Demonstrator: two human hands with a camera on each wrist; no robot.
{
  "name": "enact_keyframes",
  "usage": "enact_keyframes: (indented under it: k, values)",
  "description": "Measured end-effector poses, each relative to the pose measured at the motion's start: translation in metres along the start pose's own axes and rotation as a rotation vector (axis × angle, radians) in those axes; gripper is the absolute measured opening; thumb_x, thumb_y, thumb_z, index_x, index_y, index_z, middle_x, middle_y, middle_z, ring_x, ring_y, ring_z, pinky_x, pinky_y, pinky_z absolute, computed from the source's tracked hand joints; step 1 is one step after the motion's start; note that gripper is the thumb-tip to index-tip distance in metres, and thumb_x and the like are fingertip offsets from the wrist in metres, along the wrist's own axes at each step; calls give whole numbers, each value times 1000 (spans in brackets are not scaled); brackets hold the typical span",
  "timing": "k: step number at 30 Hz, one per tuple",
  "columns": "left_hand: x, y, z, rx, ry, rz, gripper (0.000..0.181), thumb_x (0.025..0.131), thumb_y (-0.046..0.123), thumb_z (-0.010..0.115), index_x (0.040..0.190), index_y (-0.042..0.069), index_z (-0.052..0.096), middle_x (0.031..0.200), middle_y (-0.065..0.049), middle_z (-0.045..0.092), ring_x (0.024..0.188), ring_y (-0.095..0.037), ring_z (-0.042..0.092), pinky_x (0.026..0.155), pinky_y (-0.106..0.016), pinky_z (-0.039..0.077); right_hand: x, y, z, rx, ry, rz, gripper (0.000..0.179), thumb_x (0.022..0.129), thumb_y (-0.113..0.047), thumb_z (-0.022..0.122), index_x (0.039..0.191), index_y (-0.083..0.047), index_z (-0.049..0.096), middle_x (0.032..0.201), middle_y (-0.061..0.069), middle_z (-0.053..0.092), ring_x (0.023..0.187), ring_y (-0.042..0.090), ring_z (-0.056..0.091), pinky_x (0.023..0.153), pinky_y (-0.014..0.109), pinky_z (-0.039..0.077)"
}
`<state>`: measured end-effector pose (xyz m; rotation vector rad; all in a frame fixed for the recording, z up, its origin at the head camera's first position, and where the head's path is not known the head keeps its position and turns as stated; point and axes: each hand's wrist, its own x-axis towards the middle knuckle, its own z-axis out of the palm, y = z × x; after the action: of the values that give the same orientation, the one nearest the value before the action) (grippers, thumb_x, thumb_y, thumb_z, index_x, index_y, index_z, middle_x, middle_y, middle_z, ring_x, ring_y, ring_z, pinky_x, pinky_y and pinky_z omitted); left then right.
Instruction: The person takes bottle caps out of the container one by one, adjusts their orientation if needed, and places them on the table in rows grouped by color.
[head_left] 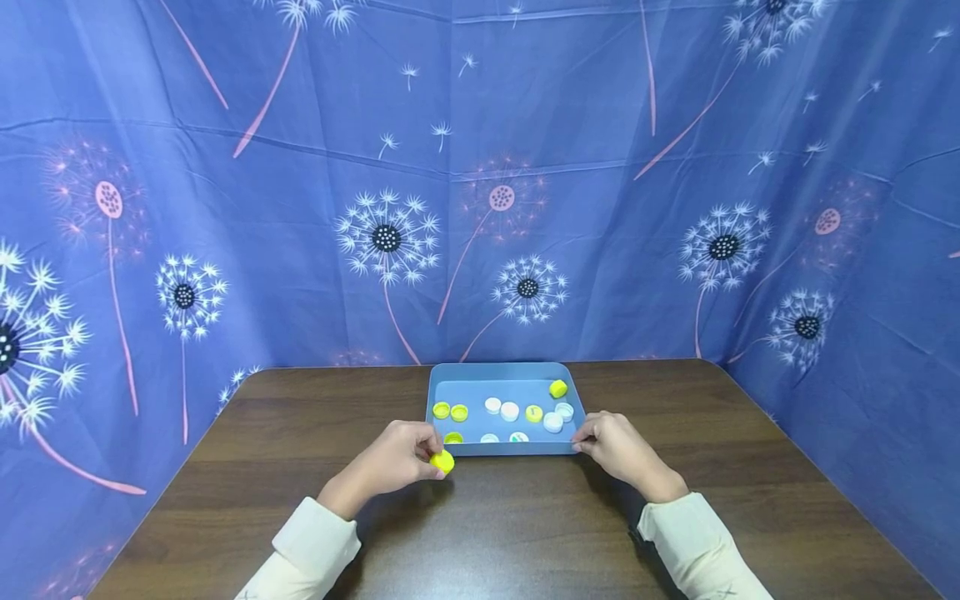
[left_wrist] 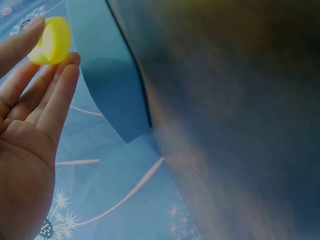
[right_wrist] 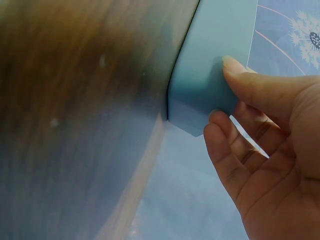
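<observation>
Between thumb and fingers, my left hand [head_left: 401, 457] pinches a yellow bottle cap [head_left: 442, 462], held just off the near left corner of a blue tray [head_left: 495, 448]. The left wrist view shows this yellow cap [left_wrist: 56, 40] at the fingertips. My right hand [head_left: 621, 450] grips the tray's near right corner, its thumb on the front wall [right_wrist: 210, 65] in the right wrist view. Inside the tray lie yellow caps [head_left: 459, 412] to the left, several white caps [head_left: 509, 412] around the middle and right, and a yellow piece [head_left: 558, 388] at the back right.
The tray stands on a dark wooden table [head_left: 480, 533], close to its far edge. A blue cloth [head_left: 465, 100] with a dandelion print hangs behind the table and along its sides.
</observation>
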<state>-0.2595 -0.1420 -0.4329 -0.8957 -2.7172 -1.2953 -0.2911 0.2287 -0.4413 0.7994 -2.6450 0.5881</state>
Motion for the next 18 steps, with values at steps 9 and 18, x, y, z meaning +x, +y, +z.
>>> enact_keyframes:
  k: [9,18]
  values:
    - [1,-6,4,93,-71,-35,25,71,-1,86,78,11,66,79,5,67,72,-6,62,65,-22,54,2,1,0,4,1,-1,9,78,-1,81,75,-10,78,77,-10,70,78,13,62,71,32,54]
    - [1,-7,6,174,-120,-61,24,70,-4,85,90,4,74,79,4,66,72,-7,56,65,-23,51,0,2,3,-4,-36,35,10,77,-3,82,76,-13,78,77,-12,69,80,12,62,73,32,54]
